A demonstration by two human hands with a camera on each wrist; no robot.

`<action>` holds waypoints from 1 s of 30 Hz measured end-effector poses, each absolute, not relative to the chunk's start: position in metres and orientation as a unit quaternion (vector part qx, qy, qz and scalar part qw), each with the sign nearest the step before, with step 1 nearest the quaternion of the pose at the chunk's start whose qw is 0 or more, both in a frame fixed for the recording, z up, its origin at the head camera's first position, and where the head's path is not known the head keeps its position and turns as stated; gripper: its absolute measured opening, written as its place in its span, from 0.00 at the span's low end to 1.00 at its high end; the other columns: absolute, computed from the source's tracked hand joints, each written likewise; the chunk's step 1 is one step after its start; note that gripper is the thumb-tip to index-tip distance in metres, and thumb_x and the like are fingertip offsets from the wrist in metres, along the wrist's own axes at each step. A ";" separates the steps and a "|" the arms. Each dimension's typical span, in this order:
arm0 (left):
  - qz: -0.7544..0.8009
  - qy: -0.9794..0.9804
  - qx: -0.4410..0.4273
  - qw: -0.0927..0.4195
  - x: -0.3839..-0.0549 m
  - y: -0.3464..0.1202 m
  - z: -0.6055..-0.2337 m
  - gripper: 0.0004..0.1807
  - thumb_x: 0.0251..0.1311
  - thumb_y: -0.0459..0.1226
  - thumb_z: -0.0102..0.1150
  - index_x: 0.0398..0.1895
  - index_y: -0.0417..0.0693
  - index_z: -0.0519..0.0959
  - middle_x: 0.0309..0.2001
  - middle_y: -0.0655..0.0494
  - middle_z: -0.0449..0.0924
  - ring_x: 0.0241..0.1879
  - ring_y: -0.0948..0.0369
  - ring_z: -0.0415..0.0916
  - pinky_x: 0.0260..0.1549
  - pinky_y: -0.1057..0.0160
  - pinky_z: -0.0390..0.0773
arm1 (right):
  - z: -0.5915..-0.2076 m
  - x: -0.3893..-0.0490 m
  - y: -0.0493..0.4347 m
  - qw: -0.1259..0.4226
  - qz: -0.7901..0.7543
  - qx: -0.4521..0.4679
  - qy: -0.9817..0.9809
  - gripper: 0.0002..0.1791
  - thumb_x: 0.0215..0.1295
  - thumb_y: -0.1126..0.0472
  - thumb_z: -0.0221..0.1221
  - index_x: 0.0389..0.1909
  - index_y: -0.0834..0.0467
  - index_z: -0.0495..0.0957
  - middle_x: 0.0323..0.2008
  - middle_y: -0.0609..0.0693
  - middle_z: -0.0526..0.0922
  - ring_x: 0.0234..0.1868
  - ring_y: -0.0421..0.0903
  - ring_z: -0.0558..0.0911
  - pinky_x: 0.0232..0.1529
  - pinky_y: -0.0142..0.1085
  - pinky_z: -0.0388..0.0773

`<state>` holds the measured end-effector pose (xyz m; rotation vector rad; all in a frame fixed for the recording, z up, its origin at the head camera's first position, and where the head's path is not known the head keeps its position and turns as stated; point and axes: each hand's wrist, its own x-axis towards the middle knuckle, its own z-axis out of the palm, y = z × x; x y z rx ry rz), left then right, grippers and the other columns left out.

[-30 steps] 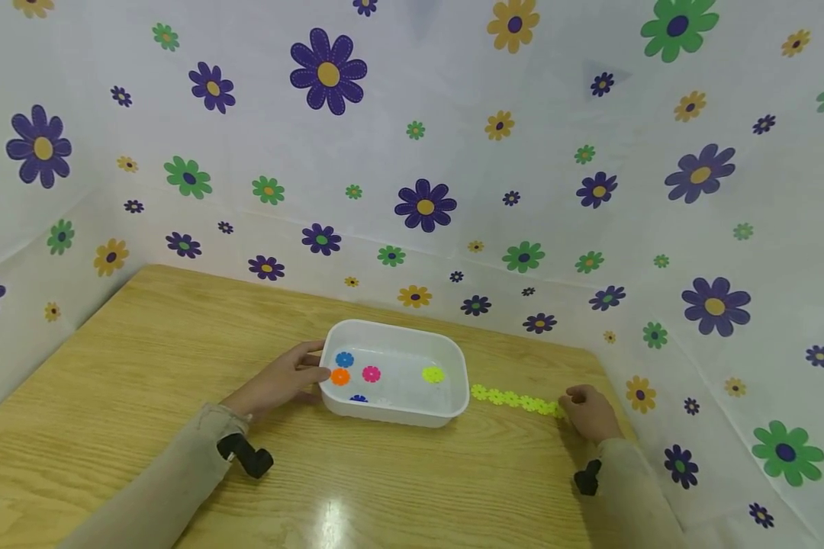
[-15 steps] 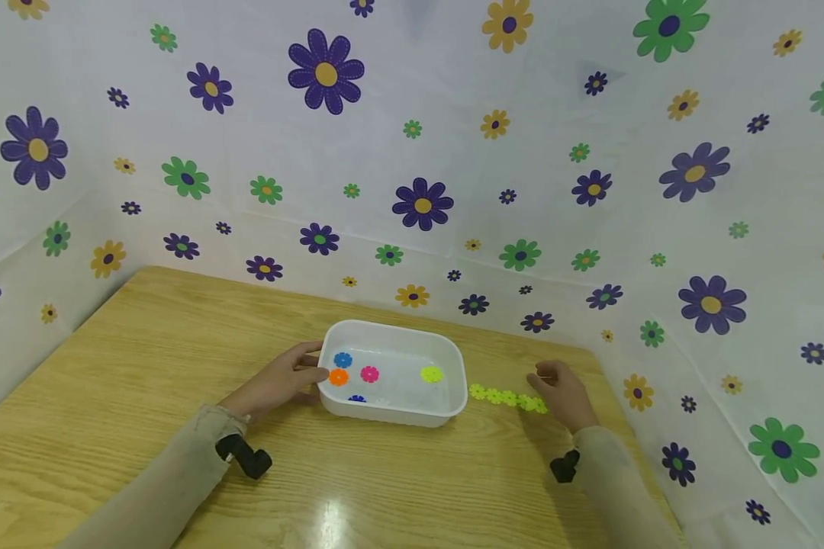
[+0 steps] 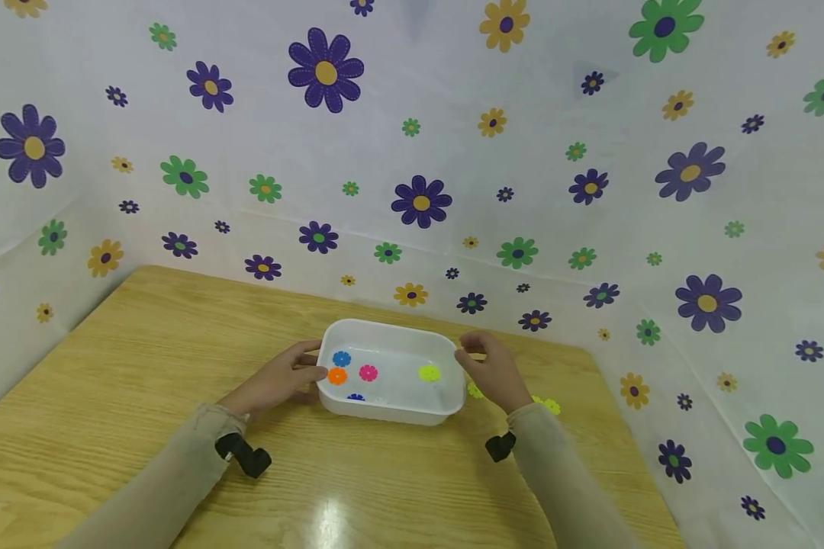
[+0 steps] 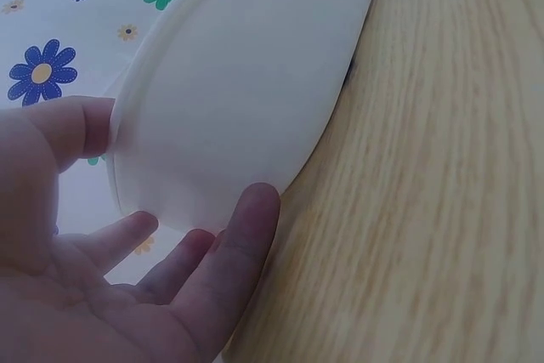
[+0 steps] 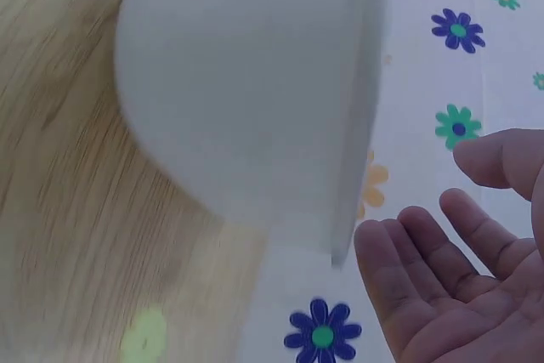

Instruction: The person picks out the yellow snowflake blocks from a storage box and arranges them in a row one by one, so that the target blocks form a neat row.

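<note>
A white plastic tray (image 3: pixel 384 412) stands on the table. My left hand (image 3: pixel 284 380) grips its left end; in the left wrist view the thumb is at the rim and other fingers lie along the outer wall (image 4: pixel 238 82). My right hand (image 3: pixel 496 374) hovers at the tray's right end, fingers spread and loosely bent, holding nothing. Inside the tray lie flower-shaped plastic discs: a yellow disc (image 3: pixel 429 374), a pink disc (image 3: pixel 368 373), an orange disc (image 3: pixel 336 376) and blue discs (image 3: pixel 342 358). Yellow discs (image 3: pixel 552 406) lie in a row to the tray's right, partly hidden by my right arm.
The wooden table (image 3: pixel 178 335) meets a white flower-printed cloth (image 3: pixel 261 137) along its back, left and right edges. A black strap mount (image 3: pixel 247 457) sits on my left wrist, with another mount (image 3: pixel 500 447) on the right.
My right hand has left the far end of the yellow row and swept left, over the discs, to the tray's right rim. The left hand and the tray have stayed put.
</note>
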<state>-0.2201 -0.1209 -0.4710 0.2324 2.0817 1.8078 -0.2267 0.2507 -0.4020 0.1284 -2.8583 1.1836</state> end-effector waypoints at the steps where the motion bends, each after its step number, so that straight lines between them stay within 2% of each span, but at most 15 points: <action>1: 0.641 0.740 0.081 0.186 -0.221 -0.120 -0.471 0.38 0.75 0.42 0.58 0.82 0.48 0.55 0.70 0.35 0.66 0.59 0.44 0.77 0.51 0.50 0.87 | -0.403 -0.230 0.244 0.023 0.383 0.046 -0.922 0.21 0.74 0.55 0.61 0.61 0.61 0.76 0.59 0.55 0.81 0.62 0.54 0.78 0.64 0.51 0.79; 5: 0.642 0.739 0.074 0.188 -0.223 -0.118 -0.472 0.38 0.74 0.42 0.59 0.82 0.49 0.56 0.69 0.36 0.66 0.59 0.45 0.77 0.51 0.51 0.87 | -0.410 -0.241 0.224 0.002 0.392 0.048 -0.919 0.19 0.72 0.57 0.64 0.59 0.58 0.78 0.57 0.53 0.82 0.61 0.52 0.79 0.64 0.50 0.79; 12: 0.662 0.720 0.081 0.192 -0.226 -0.118 -0.475 0.38 0.74 0.39 0.59 0.81 0.46 0.55 0.69 0.33 0.66 0.58 0.45 0.78 0.50 0.50 0.87 | -0.413 -0.251 0.205 -0.110 0.396 0.015 -0.912 0.25 0.68 0.56 0.68 0.64 0.54 0.77 0.67 0.53 0.76 0.70 0.56 0.72 0.70 0.57 0.71; 18: 0.663 0.719 0.082 0.190 -0.229 -0.120 -0.475 0.38 0.74 0.39 0.59 0.81 0.46 0.55 0.69 0.33 0.65 0.58 0.44 0.77 0.50 0.50 0.87 | -0.416 -0.257 0.195 -0.152 0.369 0.032 -0.916 0.29 0.65 0.58 0.70 0.66 0.59 0.75 0.70 0.59 0.71 0.70 0.60 0.69 0.72 0.56 0.68; 23: 0.665 0.715 0.086 0.198 -0.229 -0.121 -0.475 0.38 0.74 0.39 0.59 0.81 0.46 0.54 0.70 0.33 0.64 0.60 0.44 0.76 0.51 0.49 0.87 | -0.428 -0.262 0.192 -0.155 0.314 0.043 -0.936 0.25 0.63 0.60 0.72 0.60 0.59 0.78 0.64 0.57 0.77 0.65 0.56 0.74 0.69 0.52 0.72; 26: 0.665 0.715 0.084 0.199 -0.230 -0.121 -0.475 0.37 0.74 0.38 0.58 0.81 0.46 0.55 0.70 0.34 0.64 0.60 0.43 0.76 0.51 0.50 0.86 | -0.435 -0.265 0.190 -0.149 0.285 0.041 -0.946 0.22 0.61 0.63 0.72 0.57 0.58 0.81 0.56 0.54 0.81 0.58 0.54 0.77 0.66 0.51 0.76; 30: 0.664 0.716 0.083 0.198 -0.229 -0.121 -0.474 0.38 0.74 0.39 0.59 0.81 0.46 0.55 0.70 0.34 0.65 0.60 0.44 0.77 0.51 0.49 0.86 | -0.442 -0.267 0.185 -0.146 0.255 0.030 -0.955 0.19 0.60 0.67 0.70 0.53 0.57 0.82 0.47 0.51 0.81 0.50 0.51 0.77 0.62 0.49 0.79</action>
